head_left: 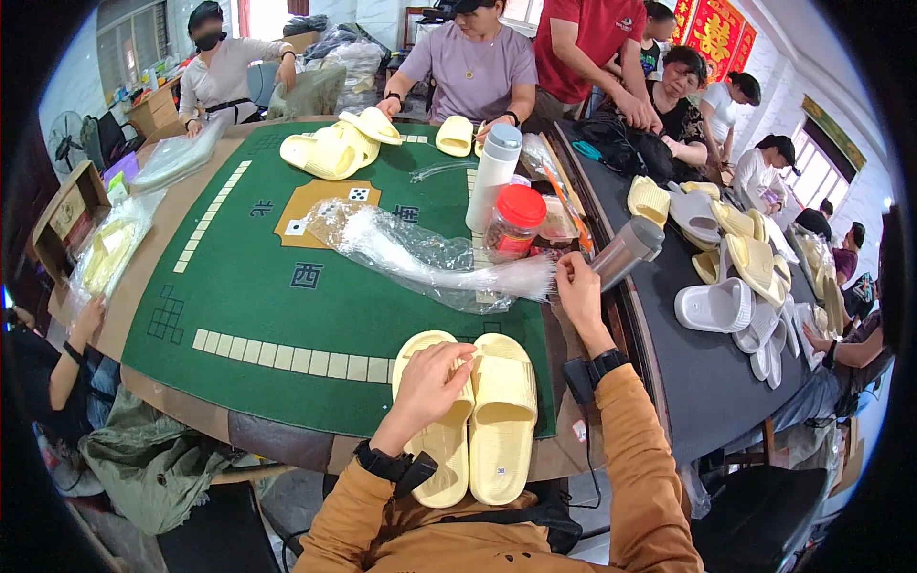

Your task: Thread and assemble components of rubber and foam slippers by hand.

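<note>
At six o'clock, yellow slippers [501,444], likely light and soft, are best gripped by their straps [504,387]; the left hand [432,384] is loosely curled above, the right hand [581,288] narrowed beside plastic strips [501,280]; holds cannot be told.

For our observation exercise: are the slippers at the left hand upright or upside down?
Upright: both slippers show their straps on top and insoles facing up.

1. Left slipper [441,468]: pale yellow, sole down, strap partly hidden, toe toward the green mat's [239,296] middle.
2. Right slipper [503,420]: matching, sole down, close beside; small label [501,470] near the heel. Both heels extended past the mat's edge.
3. Plastic strips [516,280]: whitish bundle, lay in a clear bag [330,222], right ends protruding.
</note>
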`<state>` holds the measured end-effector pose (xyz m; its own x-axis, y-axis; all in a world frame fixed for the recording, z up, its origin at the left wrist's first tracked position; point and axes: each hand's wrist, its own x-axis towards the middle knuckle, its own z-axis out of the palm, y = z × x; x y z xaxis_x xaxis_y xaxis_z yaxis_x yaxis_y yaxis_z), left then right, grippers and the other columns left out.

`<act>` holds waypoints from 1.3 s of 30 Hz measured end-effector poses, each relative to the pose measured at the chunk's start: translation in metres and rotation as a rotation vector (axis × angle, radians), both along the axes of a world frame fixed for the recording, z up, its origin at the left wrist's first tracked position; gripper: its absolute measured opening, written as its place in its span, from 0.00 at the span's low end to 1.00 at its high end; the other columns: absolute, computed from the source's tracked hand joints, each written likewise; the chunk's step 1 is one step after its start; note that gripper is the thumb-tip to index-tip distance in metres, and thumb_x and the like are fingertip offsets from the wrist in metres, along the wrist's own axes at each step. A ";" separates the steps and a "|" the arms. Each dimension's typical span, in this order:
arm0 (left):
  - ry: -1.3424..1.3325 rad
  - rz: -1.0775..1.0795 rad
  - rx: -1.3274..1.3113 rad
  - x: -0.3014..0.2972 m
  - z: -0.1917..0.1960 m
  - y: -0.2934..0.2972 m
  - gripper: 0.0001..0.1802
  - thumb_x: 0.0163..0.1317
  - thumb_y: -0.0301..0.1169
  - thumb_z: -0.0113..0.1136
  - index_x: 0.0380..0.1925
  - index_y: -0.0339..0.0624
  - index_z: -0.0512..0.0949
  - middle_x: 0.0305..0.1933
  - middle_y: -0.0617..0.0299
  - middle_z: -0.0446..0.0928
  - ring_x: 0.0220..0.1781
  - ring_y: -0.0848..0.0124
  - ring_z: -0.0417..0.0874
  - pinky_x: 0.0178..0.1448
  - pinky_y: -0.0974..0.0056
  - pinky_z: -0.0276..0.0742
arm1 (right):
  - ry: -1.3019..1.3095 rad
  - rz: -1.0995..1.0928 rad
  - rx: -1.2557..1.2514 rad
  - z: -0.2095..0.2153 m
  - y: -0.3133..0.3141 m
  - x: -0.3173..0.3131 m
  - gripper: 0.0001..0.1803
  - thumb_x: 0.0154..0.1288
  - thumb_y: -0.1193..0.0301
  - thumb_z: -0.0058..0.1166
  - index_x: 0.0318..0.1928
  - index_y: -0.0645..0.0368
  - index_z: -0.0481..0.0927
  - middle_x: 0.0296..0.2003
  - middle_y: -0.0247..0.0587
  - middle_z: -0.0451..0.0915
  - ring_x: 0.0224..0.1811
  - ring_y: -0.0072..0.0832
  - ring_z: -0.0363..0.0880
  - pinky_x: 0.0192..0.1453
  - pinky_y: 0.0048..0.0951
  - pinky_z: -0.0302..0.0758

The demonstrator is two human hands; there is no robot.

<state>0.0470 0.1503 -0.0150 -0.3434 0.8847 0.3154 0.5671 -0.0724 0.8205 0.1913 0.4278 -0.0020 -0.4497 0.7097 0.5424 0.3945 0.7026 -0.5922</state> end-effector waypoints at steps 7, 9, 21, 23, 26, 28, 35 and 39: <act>-0.051 -0.003 0.016 0.000 0.002 0.001 0.13 0.66 0.33 0.59 0.46 0.38 0.80 0.40 0.56 0.83 0.36 0.59 0.82 0.43 0.55 0.75 | 0.092 -0.038 0.004 0.012 0.000 0.005 0.03 0.67 0.76 0.54 0.40 0.64 0.77 0.27 0.50 0.81 0.29 0.40 0.84 0.35 0.37 0.77; -0.021 0.007 0.046 0.000 -0.002 0.002 0.12 0.66 0.32 0.59 0.46 0.37 0.80 0.40 0.56 0.83 0.36 0.58 0.82 0.43 0.54 0.75 | 0.102 -0.057 -0.002 0.016 -0.001 0.010 0.04 0.68 0.76 0.54 0.40 0.64 0.77 0.27 0.50 0.82 0.29 0.39 0.84 0.35 0.36 0.77; 0.027 0.028 0.031 0.002 0.000 -0.002 0.13 0.68 0.35 0.56 0.47 0.42 0.81 0.40 0.56 0.82 0.41 0.56 0.82 0.49 0.54 0.73 | 0.308 -0.085 -0.081 0.023 -0.013 0.028 0.06 0.72 0.77 0.50 0.41 0.64 0.80 0.27 0.39 0.79 0.31 0.24 0.79 0.39 0.26 0.74; 0.021 0.029 0.026 0.003 -0.001 -0.002 0.13 0.68 0.35 0.56 0.47 0.42 0.80 0.40 0.56 0.82 0.41 0.56 0.82 0.49 0.54 0.72 | 0.221 -0.027 -0.060 0.020 -0.018 0.028 0.05 0.71 0.77 0.51 0.41 0.64 0.80 0.27 0.40 0.79 0.31 0.24 0.79 0.38 0.27 0.75; 0.016 0.020 0.005 0.003 0.001 -0.001 0.14 0.68 0.35 0.55 0.48 0.42 0.80 0.40 0.57 0.82 0.42 0.56 0.82 0.50 0.54 0.72 | -0.051 0.174 -0.067 0.015 -0.025 0.030 0.05 0.67 0.78 0.52 0.39 0.65 0.80 0.27 0.44 0.80 0.31 0.26 0.81 0.37 0.30 0.76; 0.020 0.018 -0.012 0.002 0.001 -0.001 0.14 0.68 0.35 0.55 0.48 0.41 0.80 0.40 0.57 0.82 0.42 0.56 0.82 0.50 0.54 0.72 | -0.081 0.190 -0.106 0.016 -0.030 0.031 0.05 0.68 0.78 0.52 0.40 0.65 0.80 0.28 0.44 0.81 0.31 0.27 0.82 0.38 0.30 0.76; 0.042 0.018 -0.037 0.002 0.004 -0.002 0.14 0.69 0.36 0.54 0.49 0.42 0.80 0.42 0.56 0.82 0.46 0.55 0.81 0.53 0.53 0.71 | 0.259 0.036 -0.112 0.046 -0.019 0.052 0.05 0.72 0.77 0.48 0.40 0.63 0.77 0.28 0.32 0.77 0.32 0.17 0.74 0.37 0.21 0.70; 0.054 0.033 -0.021 0.003 0.004 -0.003 0.14 0.68 0.35 0.55 0.49 0.41 0.80 0.42 0.56 0.82 0.46 0.56 0.81 0.53 0.53 0.71 | 0.480 0.038 -0.160 0.058 -0.015 0.067 0.04 0.73 0.77 0.46 0.40 0.62 0.75 0.30 0.28 0.72 0.32 0.16 0.68 0.37 0.19 0.66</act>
<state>0.0496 0.1474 -0.0114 -0.3554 0.8797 0.3158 0.6123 -0.0362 0.7898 0.2584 0.4124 0.0562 -0.2038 0.7887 0.5800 0.0275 0.5968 -0.8019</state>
